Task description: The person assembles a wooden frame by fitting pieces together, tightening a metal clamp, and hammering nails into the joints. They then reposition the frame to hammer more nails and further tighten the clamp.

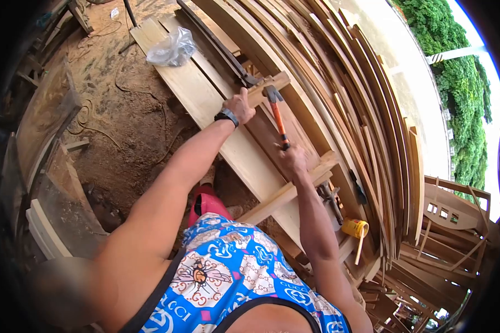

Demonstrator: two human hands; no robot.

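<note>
Well, hammer (pixel 278 115) at block edge (pixel 256 98) (seemingly)

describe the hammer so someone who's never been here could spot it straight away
Start with the long pale board running diagonally through the middle of the view. Just beyond it, the person's right hand grips the hammer near the handle's end. Its bright orange handle sets it apart from the brown wood around it.

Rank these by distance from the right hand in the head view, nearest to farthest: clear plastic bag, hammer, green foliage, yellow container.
1. Hammer: held in the right hand.
2. Yellow container: to the hand's right, nearer the body.
3. Clear plastic bag: ahead and left, on a pale board.
4. Green foliage: far right, in the background.
</note>
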